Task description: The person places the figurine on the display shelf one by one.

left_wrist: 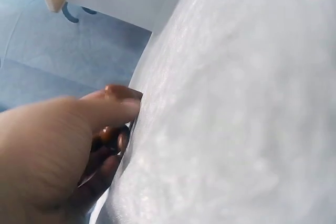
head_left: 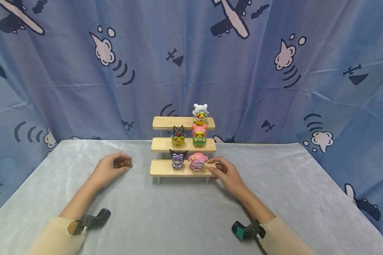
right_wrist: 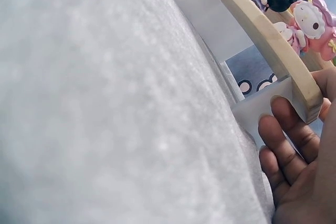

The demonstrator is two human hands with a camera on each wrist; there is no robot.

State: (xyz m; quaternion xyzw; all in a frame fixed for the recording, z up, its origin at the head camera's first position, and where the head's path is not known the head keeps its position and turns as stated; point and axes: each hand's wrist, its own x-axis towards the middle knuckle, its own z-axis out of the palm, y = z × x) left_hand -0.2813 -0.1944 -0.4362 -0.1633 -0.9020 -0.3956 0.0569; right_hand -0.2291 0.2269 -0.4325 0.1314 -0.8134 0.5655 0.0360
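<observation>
At the left of the table, my left hand [head_left: 110, 166] pinches a small glossy brown object [head_left: 127, 163] low on the cloth. Fingers cover most of it in the left wrist view, so its kind is unclear. My right hand [head_left: 227, 176] is at the right end of the lowest shelf of a three-tier wooden display stand [head_left: 162, 168]. Thumb and index finger are close beside a pink hooded figurine [head_left: 198, 162]. In the right wrist view the other fingers [right_wrist: 286, 153] are loosely bent below the plank [right_wrist: 283, 51], by the white side support.
A purple-and-black figurine [head_left: 177, 161] stands left of the pink one. The middle tier bears a dark-eared yellow figurine [head_left: 178, 137] and a pink-hooded yellow figurine [head_left: 199, 135]. On top stands a white-hooded figurine [head_left: 200, 114]. Behind the pale cloth-covered table [head_left: 178, 219] hangs a blue curtain [head_left: 191, 78].
</observation>
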